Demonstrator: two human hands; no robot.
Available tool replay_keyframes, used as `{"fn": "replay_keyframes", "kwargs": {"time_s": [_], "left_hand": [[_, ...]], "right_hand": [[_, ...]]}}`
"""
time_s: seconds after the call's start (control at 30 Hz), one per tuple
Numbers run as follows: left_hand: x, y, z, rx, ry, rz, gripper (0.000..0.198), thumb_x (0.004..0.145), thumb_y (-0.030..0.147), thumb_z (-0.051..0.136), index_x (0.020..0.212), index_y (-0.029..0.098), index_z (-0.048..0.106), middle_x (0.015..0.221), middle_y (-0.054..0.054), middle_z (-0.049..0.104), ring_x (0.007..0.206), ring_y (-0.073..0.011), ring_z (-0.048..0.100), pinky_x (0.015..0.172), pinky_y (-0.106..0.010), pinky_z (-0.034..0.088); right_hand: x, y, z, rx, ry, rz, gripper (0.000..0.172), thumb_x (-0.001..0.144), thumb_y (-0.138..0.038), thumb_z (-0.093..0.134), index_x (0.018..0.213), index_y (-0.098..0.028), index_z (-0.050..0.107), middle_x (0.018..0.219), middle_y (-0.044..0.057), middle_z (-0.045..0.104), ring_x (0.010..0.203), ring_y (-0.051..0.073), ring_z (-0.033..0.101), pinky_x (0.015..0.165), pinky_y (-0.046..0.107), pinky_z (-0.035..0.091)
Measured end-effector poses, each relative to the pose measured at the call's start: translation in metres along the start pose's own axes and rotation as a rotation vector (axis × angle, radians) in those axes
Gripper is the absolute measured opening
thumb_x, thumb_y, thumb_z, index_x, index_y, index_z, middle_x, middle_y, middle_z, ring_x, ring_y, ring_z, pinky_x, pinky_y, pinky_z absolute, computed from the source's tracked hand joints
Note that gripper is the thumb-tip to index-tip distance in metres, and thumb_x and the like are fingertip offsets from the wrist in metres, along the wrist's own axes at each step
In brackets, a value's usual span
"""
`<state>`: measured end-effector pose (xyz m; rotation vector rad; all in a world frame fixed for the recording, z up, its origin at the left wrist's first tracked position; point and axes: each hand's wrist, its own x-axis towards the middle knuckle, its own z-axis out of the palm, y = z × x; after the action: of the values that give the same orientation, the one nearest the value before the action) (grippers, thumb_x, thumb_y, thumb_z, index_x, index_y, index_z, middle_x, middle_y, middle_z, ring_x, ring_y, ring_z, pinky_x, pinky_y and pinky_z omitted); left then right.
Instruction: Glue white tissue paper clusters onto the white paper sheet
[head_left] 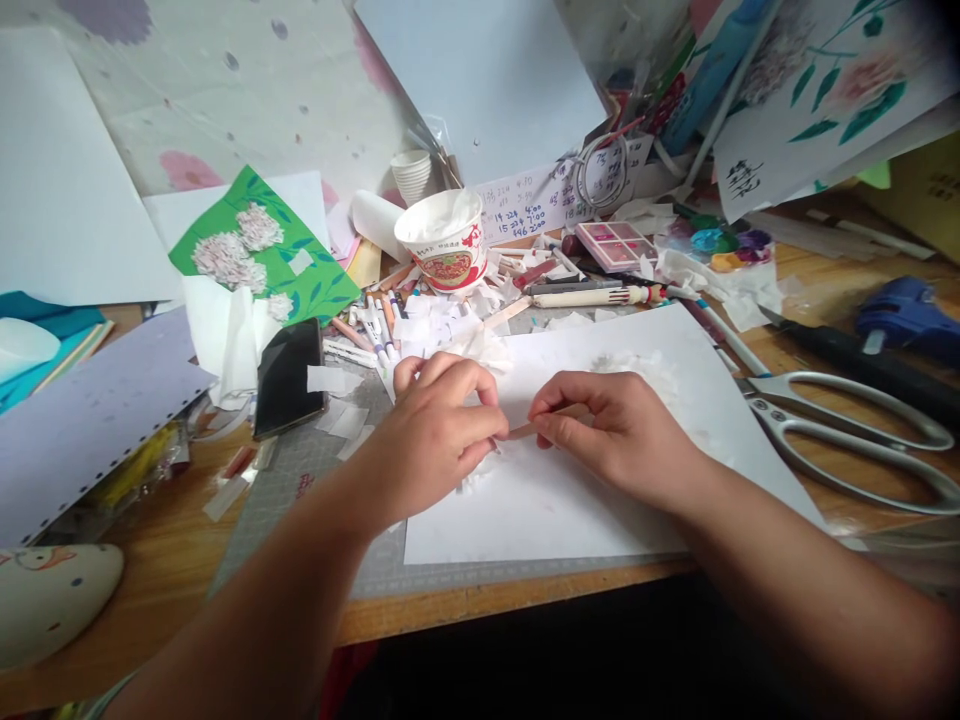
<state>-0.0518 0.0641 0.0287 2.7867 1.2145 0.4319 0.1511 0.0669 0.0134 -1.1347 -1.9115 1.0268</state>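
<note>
Between my hands runs a thin, flat wooden stick (pixel 521 431), pale brown. My right hand (pixel 619 430) pinches it between thumb and forefinger. Close by on the left, my left hand (pixel 442 425) has its fingers drawn together at the stick's tip; what they hold is hidden. Both hands are over a white sheet of paper (pixel 555 520). Fluffy white paper bits (pixel 649 375) lie on that sheet behind my right hand, and a smaller white clump (pixel 472 478) shows under my left fingers.
A grey cutting mat (pixel 300 540) lies under the sheet. Scissors (pixel 847 430) and a black-handled cutter (pixel 862 360) are at right. A phone (pixel 289 378), paper scraps (pixel 345 415), pens (pixel 382 325) and a paper bowl (pixel 442 240) stand left and behind. A green flower picture (pixel 315 265) leans at back left.
</note>
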Motion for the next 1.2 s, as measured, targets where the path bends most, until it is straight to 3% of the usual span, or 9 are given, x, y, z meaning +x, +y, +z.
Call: {"fn": "replay_keyframes", "kwargs": {"time_s": [0.13,0.37,0.53,0.8,1.0,1.2], "left_hand": [[0.0003,0.0003,0.0003,0.014,0.009,-0.009,0.018,0.079,0.008,0.055,0.071,0.022,0.063,0.092,-0.001,0.055,0.094,-0.0193,0.043,0.079,-0.038,0.022],[0.0009,0.0012,0.0010,0.092,0.014,0.004,0.017,0.080,0.010,0.056,0.075,0.024,0.064,0.088,-0.001,0.057,0.089,-0.0183,0.042,0.076,-0.037,0.021],[0.0019,0.0005,0.0009,0.120,0.053,-0.063,0.009,0.079,0.018,0.059,0.073,0.023,0.064,0.080,0.000,0.056,0.085,-0.0184,0.043,0.074,-0.038,0.021],[0.0003,0.0035,-0.0059,0.007,-0.092,-0.111,0.018,0.081,0.023,0.055,0.065,0.020,0.063,0.071,0.000,0.053,0.079,-0.0172,0.042,0.071,-0.036,0.021],[0.0027,0.0024,-0.0009,0.038,-0.069,-0.165,0.032,0.085,0.029,0.050,0.058,0.018,0.061,0.069,-0.001,0.053,0.078,-0.0174,0.041,0.069,-0.036,0.021],[0.0060,0.0004,0.0025,0.025,-0.091,-0.259,0.027,0.082,0.025,0.049,0.058,0.018,0.061,0.069,-0.001,0.054,0.080,-0.0178,0.044,0.071,-0.036,0.022]], "right_hand": [[-0.0006,-0.0011,-0.0031,-0.022,0.057,-0.003,0.010,0.072,-0.013,0.050,0.067,-0.017,0.059,0.055,-0.002,0.060,0.053,0.011,0.054,0.054,0.023,0.041],[-0.0013,0.0001,0.0002,-0.106,0.000,-0.064,0.010,0.071,-0.014,0.050,0.068,-0.018,0.058,0.060,-0.002,0.064,0.054,0.011,0.055,0.056,0.023,0.041],[-0.0017,0.0020,0.0020,-0.118,-0.016,-0.079,0.008,0.072,-0.014,0.051,0.070,-0.018,0.058,0.062,-0.002,0.065,0.056,0.012,0.057,0.058,0.024,0.042],[-0.0010,0.0020,0.0024,-0.209,-0.040,-0.122,0.011,0.075,-0.016,0.048,0.071,-0.017,0.058,0.059,-0.001,0.060,0.054,0.011,0.052,0.057,0.024,0.038],[-0.0014,0.0008,0.0037,-0.218,-0.090,-0.135,0.012,0.077,-0.015,0.046,0.073,-0.016,0.058,0.061,-0.001,0.060,0.056,0.011,0.052,0.057,0.023,0.036],[-0.0017,0.0004,0.0049,-0.221,-0.123,-0.143,0.010,0.074,-0.012,0.046,0.075,-0.016,0.056,0.061,-0.002,0.060,0.055,0.011,0.052,0.057,0.023,0.036]]}}
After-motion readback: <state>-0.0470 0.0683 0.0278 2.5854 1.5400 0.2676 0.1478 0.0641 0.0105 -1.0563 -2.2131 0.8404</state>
